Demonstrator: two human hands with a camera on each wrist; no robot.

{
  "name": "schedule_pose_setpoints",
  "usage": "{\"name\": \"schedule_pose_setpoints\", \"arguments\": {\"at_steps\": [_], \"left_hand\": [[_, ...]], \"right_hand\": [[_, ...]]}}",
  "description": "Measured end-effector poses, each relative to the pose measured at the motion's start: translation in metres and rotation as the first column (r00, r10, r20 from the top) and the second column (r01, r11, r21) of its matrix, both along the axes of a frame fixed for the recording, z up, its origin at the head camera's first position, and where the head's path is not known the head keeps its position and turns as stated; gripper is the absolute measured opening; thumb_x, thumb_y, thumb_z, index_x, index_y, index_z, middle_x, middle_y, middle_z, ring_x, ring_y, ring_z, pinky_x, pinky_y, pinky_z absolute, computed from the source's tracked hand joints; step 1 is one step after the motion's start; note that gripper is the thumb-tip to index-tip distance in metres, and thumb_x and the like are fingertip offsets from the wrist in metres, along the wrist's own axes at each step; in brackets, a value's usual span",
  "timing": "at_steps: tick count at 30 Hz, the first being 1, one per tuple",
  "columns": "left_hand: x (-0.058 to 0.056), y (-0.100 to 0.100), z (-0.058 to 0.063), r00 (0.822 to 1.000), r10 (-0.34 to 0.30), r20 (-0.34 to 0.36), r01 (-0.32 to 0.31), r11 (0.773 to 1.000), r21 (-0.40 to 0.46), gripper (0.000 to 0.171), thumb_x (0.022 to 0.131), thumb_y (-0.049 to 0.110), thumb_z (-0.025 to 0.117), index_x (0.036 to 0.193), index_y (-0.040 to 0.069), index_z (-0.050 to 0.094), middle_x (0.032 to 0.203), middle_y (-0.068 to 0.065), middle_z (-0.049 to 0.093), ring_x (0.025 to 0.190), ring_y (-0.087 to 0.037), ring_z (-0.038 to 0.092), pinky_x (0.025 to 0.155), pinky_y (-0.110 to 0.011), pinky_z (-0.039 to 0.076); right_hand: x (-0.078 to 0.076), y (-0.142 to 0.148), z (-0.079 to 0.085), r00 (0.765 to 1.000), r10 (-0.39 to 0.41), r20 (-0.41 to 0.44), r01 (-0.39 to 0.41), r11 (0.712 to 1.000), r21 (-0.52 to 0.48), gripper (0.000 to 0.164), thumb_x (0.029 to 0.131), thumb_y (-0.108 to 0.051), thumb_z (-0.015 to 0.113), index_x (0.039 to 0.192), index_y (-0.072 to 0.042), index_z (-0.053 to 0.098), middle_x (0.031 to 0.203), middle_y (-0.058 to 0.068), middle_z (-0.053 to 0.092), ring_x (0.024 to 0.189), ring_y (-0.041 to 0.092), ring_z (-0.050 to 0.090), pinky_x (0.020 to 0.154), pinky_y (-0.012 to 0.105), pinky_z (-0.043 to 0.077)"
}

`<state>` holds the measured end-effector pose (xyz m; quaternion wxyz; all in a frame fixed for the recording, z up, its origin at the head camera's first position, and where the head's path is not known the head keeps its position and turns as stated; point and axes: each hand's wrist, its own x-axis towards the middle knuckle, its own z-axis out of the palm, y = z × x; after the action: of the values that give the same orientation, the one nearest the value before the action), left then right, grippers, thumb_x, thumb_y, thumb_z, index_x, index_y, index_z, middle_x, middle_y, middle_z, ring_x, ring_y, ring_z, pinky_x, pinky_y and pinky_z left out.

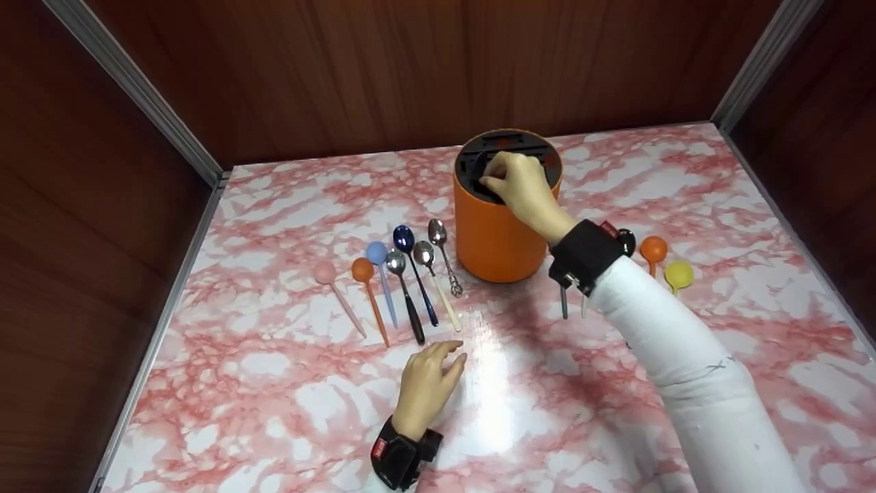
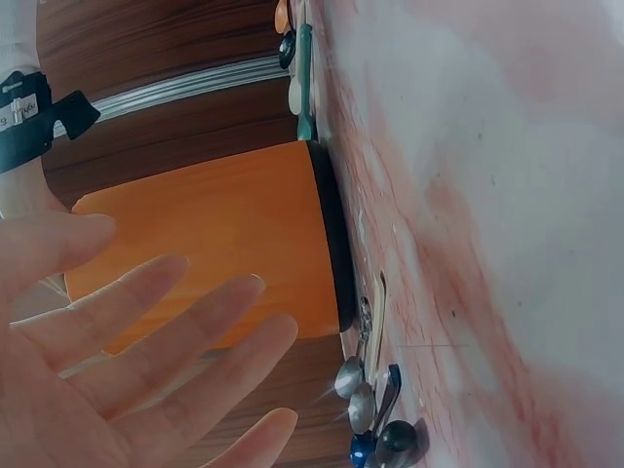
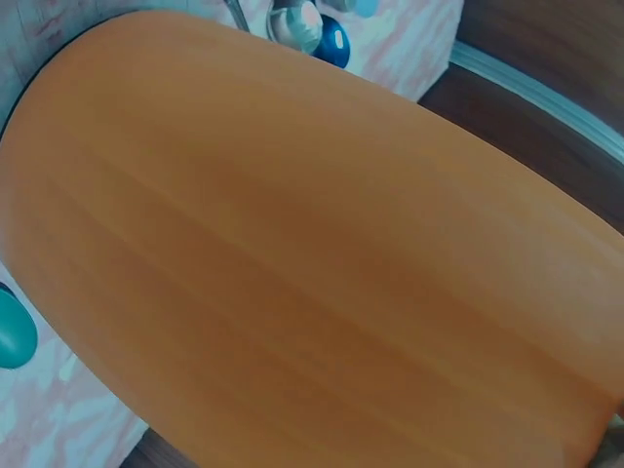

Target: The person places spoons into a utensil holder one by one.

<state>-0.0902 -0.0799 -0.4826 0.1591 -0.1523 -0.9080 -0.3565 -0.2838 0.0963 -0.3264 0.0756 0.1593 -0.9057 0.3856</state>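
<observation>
Right hand: fingers bent toward the thumb at the black slotted insert of an orange holder; cannot tell whether anything is pinched between them (the fingertips merge with the dark slots). Holder stands upright on the marbled tabletop, near its far edge. Left hand: fingers spread apart, nearer the person than the holder, near the handle end of a cream-handled spoon. Spoons left of holder, bowls pointing away from the person: pink spoon outermost, ornate silver spoon closest to the holder. Right of holder, partly behind the white sleeve: black spoon, orange spoon, yellow-green spoon.
</observation>
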Motion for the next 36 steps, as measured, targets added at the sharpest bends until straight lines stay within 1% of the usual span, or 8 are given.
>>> {"name": "schedule_pose_setpoints", "arguments": {"at_steps": [8,10,13,17,21,23,29,36], "left_hand": [[0.000,0.000,0.001,1.000,0.006,-0.010,-0.007,1.000,-0.018,0.015,0.088,0.010,0.069,0.101,0.002,0.071,0.096,-0.009,0.072,0.088,-0.026,0.068,0.077,-0.042,0.054],[0.000,0.000,0.002,1.000,0.007,-0.013,-0.007,1.000,-0.023,0.015,0.089,0.011,0.068,0.101,0.002,0.071,0.096,-0.009,0.072,0.088,-0.026,0.068,0.078,-0.042,0.054],[0.000,0.000,0.001,1.000,0.006,-0.018,-0.006,1.000,-0.023,0.016,0.089,0.012,0.068,0.101,0.002,0.071,0.096,-0.009,0.072,0.088,-0.026,0.068,0.078,-0.043,0.054],[0.000,0.000,0.001,1.000,0.001,-0.015,-0.001,1.000,-0.020,0.016,0.090,0.013,0.068,0.101,0.002,0.071,0.096,-0.010,0.072,0.088,-0.027,0.068,0.078,-0.043,0.054],[0.000,0.000,0.002,1.000,-0.002,-0.007,0.002,1.000,-0.021,0.017,0.090,0.014,0.067,0.101,0.002,0.071,0.097,-0.010,0.071,0.089,-0.027,0.068,0.079,-0.043,0.054],[0.000,0.000,0.002,1.000,-0.004,-0.003,0.004,1.000,-0.023,0.017,0.090,0.014,0.068,0.101,0.002,0.071,0.097,-0.010,0.071,0.090,-0.028,0.068,0.079,-0.043,0.054],[0.000,-0.002,0.002,1.000,-0.006,0.013,0.007,0.999,-0.032,0.017,0.090,0.014,0.067,0.102,0.002,0.071,0.098,-0.011,0.071,0.091,-0.029,0.068,0.080,-0.044,0.054],[-0.001,-0.003,0.002,1.000,-0.013,0.008,0.013,0.999,-0.039,0.017,0.090,0.014,0.068,0.101,0.001,0.071,0.097,-0.011,0.071,0.089,-0.028,0.068,0.078,-0.044,0.054]], "right_hand": [[0.009,0.018,0.012,0.995,0.027,-0.097,-0.031,0.999,-0.041,0.012,0.091,-0.003,0.066,0.095,0.009,0.065,0.095,0.024,0.068,0.088,0.034,0.063,0.078,0.040,0.053],[0.011,0.025,0.016,0.992,0.049,-0.116,-0.056,0.997,-0.054,0.012,0.091,-0.003,0.066,0.095,0.009,0.065,0.096,0.023,0.068,0.087,0.033,0.064,0.077,0.036,0.052],[0.015,0.036,0.022,0.986,0.078,-0.144,-0.088,0.995,-0.057,0.012,0.091,-0.002,0.067,0.097,0.008,0.066,0.096,0.021,0.068,0.085,0.030,0.064,0.073,0.022,0.050],[0.021,0.051,0.030,0.977,0.096,-0.192,-0.110,0.992,-0.064,0.011,0.090,-0.001,0.068,0.096,0.007,0.068,0.093,0.019,0.069,0.077,0.011,0.062,0.067,0.010,0.045],[0.029,0.065,0.036,0.969,0.098,-0.225,-0.120,0.989,-0.085,0.010,0.089,0.000,0.068,0.095,0.007,0.068,0.091,0.019,0.070,0.072,-0.009,0.054,0.067,0.008,0.046],[0.032,0.072,0.038,0.969,0.094,-0.229,-0.117,0.989,-0.090,0.010,0.089,0.000,0.068,0.096,0.008,0.068,0.092,0.019,0.070,0.072,-0.011,0.053,0.067,0.008,0.046],[0.039,0.095,0.042,0.975,0.064,-0.214,-0.080,0.994,-0.070,0.011,0.091,0.000,0.066,0.098,0.008,0.068,0.093,0.020,0.069,0.070,-0.010,0.054,0.065,0.008,0.046],[0.034,0.123,0.032,0.983,0.012,-0.181,-0.026,0.997,-0.077,0.012,0.090,0.000,0.065,0.098,0.010,0.068,0.088,0.019,0.069,0.067,-0.010,0.055,0.062,0.008,0.044]]}}
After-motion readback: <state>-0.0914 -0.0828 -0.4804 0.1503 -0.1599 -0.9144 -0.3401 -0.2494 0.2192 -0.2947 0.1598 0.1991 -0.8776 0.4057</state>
